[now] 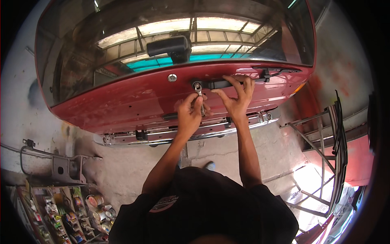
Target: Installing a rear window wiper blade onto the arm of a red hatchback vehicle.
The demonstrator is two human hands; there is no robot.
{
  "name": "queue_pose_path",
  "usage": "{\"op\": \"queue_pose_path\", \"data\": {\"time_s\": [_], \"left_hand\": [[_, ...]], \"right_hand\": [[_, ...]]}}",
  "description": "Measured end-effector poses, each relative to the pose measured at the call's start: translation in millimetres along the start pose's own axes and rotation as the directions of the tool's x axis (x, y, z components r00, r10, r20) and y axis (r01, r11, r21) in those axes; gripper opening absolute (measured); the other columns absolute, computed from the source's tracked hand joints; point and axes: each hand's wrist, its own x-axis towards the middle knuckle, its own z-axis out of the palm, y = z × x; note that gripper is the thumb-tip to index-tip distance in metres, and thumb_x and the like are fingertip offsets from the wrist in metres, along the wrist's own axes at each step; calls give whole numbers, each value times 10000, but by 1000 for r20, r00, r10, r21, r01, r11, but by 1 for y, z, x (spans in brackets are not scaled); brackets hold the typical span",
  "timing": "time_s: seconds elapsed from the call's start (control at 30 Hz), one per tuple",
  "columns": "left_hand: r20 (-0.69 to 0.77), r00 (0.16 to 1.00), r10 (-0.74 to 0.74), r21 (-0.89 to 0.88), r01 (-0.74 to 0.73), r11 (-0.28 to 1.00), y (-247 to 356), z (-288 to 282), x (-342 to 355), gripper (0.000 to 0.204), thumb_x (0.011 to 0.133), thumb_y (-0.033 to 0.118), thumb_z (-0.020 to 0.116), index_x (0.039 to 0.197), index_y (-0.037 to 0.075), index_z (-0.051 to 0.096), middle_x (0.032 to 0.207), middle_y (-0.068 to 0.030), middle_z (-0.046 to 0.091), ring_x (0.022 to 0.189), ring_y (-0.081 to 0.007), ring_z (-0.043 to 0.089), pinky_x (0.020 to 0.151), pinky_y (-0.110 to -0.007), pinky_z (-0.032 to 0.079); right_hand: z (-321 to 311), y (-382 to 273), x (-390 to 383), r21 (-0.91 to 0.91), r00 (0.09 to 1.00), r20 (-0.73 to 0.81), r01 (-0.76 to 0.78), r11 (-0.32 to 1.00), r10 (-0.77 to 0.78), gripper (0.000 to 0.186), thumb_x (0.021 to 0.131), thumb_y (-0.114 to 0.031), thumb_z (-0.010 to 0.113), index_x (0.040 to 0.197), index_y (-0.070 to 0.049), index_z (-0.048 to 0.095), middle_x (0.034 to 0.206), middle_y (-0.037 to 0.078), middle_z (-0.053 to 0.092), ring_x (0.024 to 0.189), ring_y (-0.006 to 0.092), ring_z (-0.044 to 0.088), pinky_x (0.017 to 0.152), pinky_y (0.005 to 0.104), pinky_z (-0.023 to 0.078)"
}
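Observation:
My left hand [189,116] is closed round a shiny metal wrench [199,92]. The wrench's head sits at the round black pivot of a rear wiper arm [220,84], and its handle runs down behind my fingers. My right hand [239,101] grips the black wiper arm just right of the pivot, thumb below and fingers over the top. Both lie against the dark red tailgate [150,97] of a vehicle, under its rear window [122,73]. A round silver lock [172,77] is set in the panel left of the pivot.
A chrome bumper [162,139] runs below the tailgate. At the lower left stands a shelf [57,215] crowded with cans and bottles, below a grey metal bracket [67,167]. A dark metal frame [331,158] leans at the right.

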Motion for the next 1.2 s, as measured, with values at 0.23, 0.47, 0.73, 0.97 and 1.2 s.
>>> {"op": "queue_pose_path", "data": {"time_s": [0.23,0.47,0.73,0.97,1.2], "left_hand": [[-36,990,134,233,-122,965,11,-20,-8,212,969,129,580,1014,-55,675,785,-33,640,650,-84,591,576,-230,500],[62,989,-133,136,123,983,36,-26,-22,235,979,160,565,1015,-41,682,890,-104,694,710,-112,613,606,-245,496],[236,969,-76,-106,103,989,43,-40,-35,170,985,106,524,1093,-23,546,863,-162,685,732,-195,664,673,-313,539],[225,971,-84,-112,111,988,35,-23,-26,217,968,11,508,1147,35,388,821,-150,652,661,-157,616,604,-293,507],[114,983,-147,-74,156,985,26,-23,-17,167,1014,117,472,1124,1,520,773,-44,562,606,-68,452,549,-234,408]], "right_hand": [[2,0,0,4,1000,-2,0,1000,0,468,585,-308,878,992,-140,719,959,20,580,921,235,515,815,384,423],[0,2,-1,1,1000,-7,-6,1000,6,464,588,-303,877,990,-133,719,958,25,583,921,239,515,815,387,426],[0,0,2,-3,1000,-9,14,1000,-14,466,578,-295,882,984,-135,719,957,24,586,919,241,515,813,386,433],[0,1,1,-14,1000,-15,7,1000,-8,463,577,-295,885,982,-141,721,946,24,586,913,241,513,813,386,432],[1,0,2,5,1000,-14,-1,1000,1,466,573,-299,887,977,-137,723,942,26,579,916,238,515,815,388,430]]}}
